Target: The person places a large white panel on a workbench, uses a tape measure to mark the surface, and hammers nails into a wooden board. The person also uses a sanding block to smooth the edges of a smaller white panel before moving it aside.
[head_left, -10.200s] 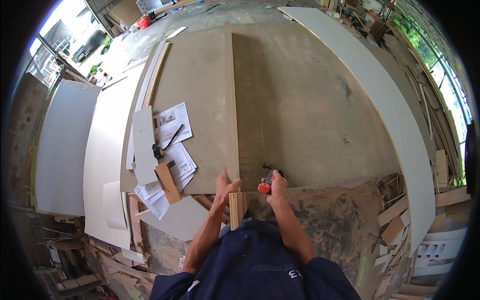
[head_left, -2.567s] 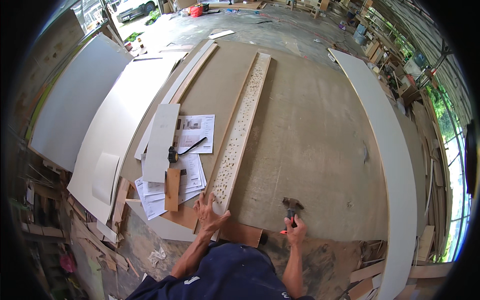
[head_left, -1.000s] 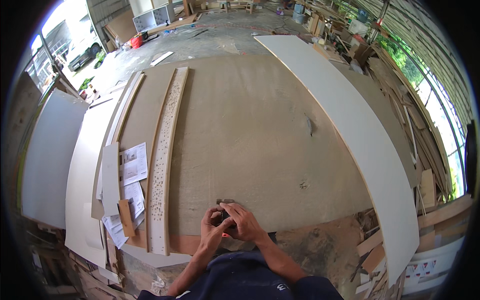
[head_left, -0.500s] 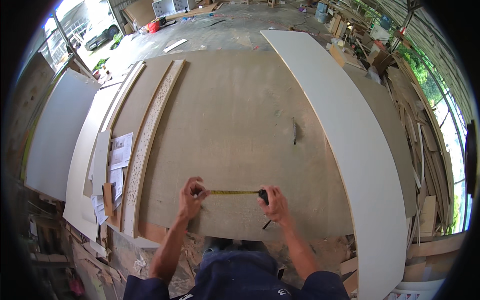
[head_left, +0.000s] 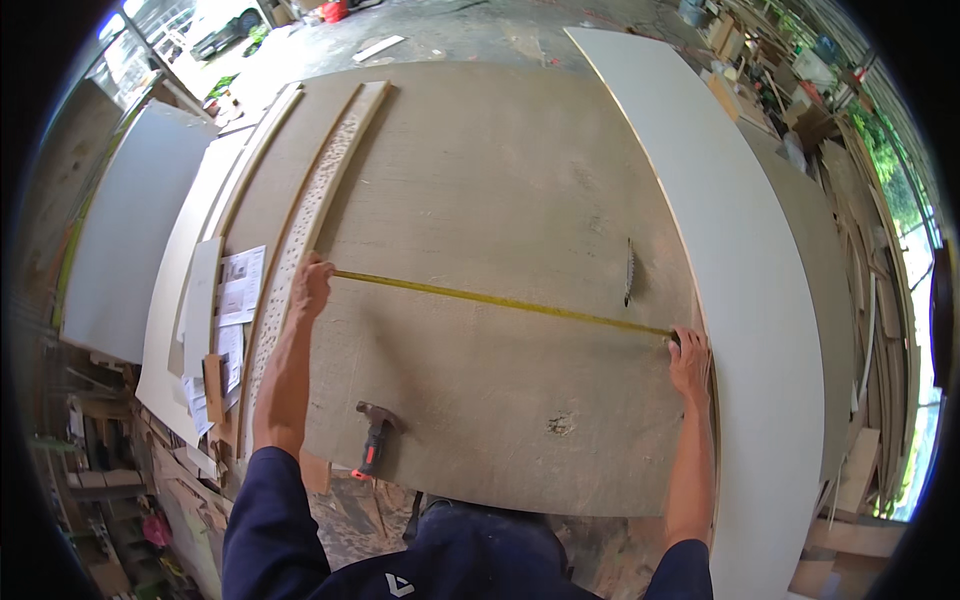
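Observation:
A yellow measuring tape (head_left: 490,299) is stretched across the brown tabletop board (head_left: 480,400), slanting down toward the right. My left hand (head_left: 313,283) pinches its free end beside a long, pitted pale strip (head_left: 322,190). At the other end my right hand (head_left: 690,362) grips the dark case, mostly hidden by the fingers, next to the inner edge of a long white panel (head_left: 745,240). A hammer (head_left: 372,440) with a black and red handle lies near the front edge, right of my left forearm.
A thin dark serrated strip (head_left: 629,272) lies above the tape's right part. Printed papers (head_left: 240,285) and a small wood block (head_left: 214,388) rest left of the pitted strip. White sheets (head_left: 135,225) lean at far left; scrap boards (head_left: 855,290) pile up at right.
My hands have spread far apart, drawing out much more tape. The left went up and left to the pitted strip, the right moved right to the white panel. The hammer has come into view.

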`<state>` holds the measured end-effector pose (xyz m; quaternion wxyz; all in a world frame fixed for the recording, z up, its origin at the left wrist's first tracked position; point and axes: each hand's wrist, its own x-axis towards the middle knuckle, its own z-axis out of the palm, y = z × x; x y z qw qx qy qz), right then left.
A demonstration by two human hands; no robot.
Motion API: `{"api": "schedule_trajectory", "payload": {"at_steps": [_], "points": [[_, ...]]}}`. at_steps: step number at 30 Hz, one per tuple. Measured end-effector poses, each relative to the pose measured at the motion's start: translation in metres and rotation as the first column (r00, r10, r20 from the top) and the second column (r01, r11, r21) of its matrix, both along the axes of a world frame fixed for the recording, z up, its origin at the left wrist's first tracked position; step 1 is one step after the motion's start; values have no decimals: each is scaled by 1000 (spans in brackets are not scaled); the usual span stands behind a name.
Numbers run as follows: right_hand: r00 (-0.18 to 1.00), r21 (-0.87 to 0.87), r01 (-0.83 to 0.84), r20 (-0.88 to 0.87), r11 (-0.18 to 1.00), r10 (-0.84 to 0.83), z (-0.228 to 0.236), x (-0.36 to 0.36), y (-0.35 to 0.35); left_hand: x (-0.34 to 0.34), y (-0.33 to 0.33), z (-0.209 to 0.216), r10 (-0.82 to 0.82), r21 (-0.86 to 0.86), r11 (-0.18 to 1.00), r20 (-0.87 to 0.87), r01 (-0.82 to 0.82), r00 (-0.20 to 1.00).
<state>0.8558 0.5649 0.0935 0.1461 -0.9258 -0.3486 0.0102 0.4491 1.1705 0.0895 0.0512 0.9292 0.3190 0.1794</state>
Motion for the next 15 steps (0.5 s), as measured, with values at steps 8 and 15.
{"api": "schedule_trajectory", "payload": {"at_steps": [8,15], "points": [[997,-12,-15,73,1000,16,2,37,48,-12,105,-39,160,84,986,-175,-147,972],[998,-32,61,33,998,-60,-3,45,52,13,123,-22,175,99,983,-290,-152,941]]}}
